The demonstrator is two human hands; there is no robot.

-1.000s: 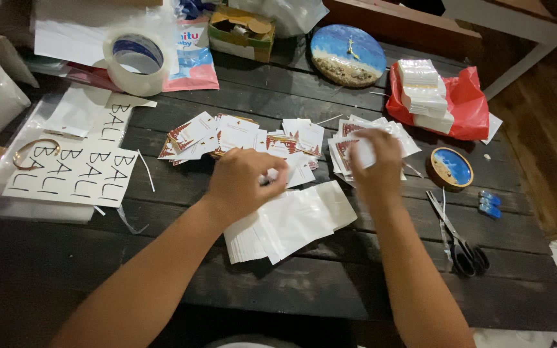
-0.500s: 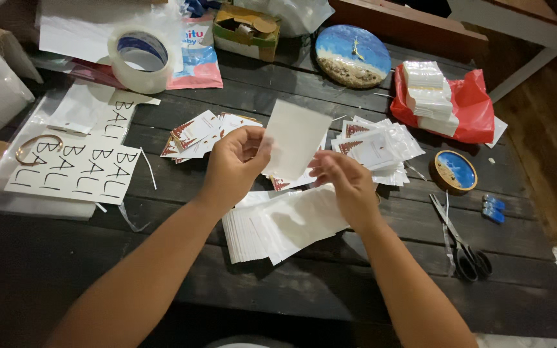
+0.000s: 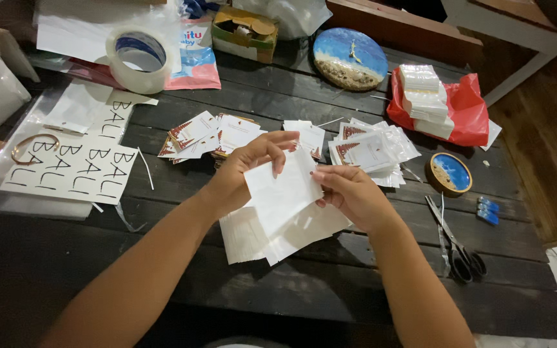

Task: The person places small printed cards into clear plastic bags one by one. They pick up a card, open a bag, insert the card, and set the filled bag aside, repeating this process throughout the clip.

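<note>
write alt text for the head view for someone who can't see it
Two bare hands, left hand and right hand, hold a small white paper pouch above a pile of pouches on a dark plank table. Printed cards, a tape roll and scissors lie around.

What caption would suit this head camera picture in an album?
Both hands, left hand and right hand, hold a clear plastic pouch above a pouch pile.

Dark plank counter [image 3: 330,293], strewn with a stack of white sleeves [image 3: 253,238], printed cards [image 3: 204,135], tape roll [image 3: 138,59], scissors [image 3: 452,238], red bag [image 3: 465,106].
</note>
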